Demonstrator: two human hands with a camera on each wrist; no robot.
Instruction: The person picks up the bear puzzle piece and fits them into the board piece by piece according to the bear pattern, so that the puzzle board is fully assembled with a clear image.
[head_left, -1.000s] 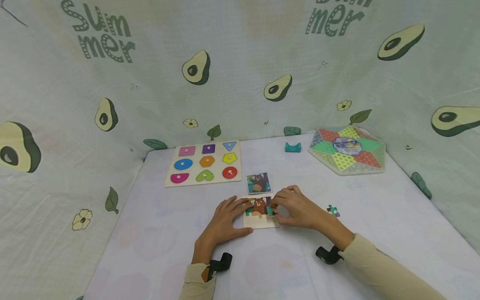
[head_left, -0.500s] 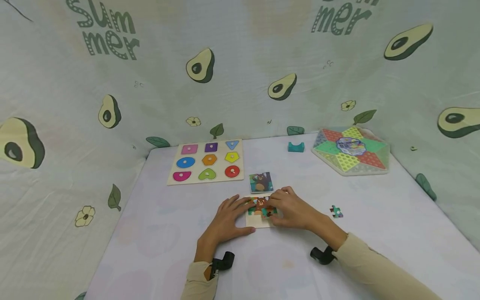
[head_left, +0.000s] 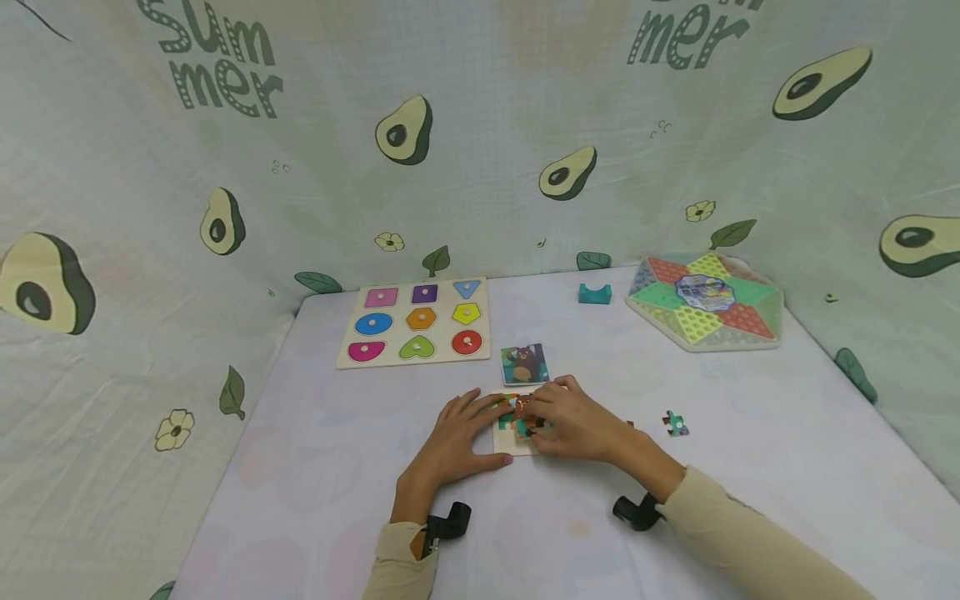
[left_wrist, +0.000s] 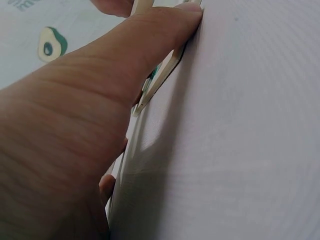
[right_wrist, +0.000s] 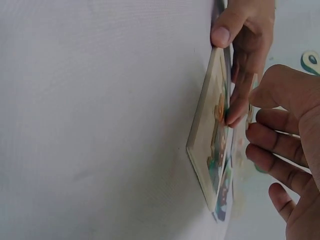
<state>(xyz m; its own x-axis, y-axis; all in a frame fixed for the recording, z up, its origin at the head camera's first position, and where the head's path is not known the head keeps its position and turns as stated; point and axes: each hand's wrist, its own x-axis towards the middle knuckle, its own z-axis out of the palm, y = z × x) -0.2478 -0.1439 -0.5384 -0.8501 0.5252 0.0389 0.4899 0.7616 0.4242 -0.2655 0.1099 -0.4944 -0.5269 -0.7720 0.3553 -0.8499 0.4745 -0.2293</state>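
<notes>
A small wooden bear jigsaw (head_left: 506, 444) lies in front of me, its tray partly filled with pieces. My left hand (head_left: 450, 437) rests on its left side, fingers stretched over the pieces and thumb at the near edge, as the right wrist view also shows. My right hand (head_left: 577, 421) pinches a jigsaw piece (right_wrist: 249, 116) between thumb and index finger, just above the tray; its other fingers are loosely bent. That hand covers the tray's right side in the head view. Just behind the tray lies a square bear picture (head_left: 524, 364).
A loose jigsaw piece (head_left: 675, 423) lies to the right, and a brown bit (head_left: 631, 423) peeks out behind the right wrist. Farther back are a shape board (head_left: 405, 327), a teal block (head_left: 595, 294) and a six-sided star-patterned game board (head_left: 705, 302).
My right hand has moved left over the tray with the jigsaw piece, uncovering a brown bit behind its wrist. The left hand stays on the tray. The head view has shifted slightly.
</notes>
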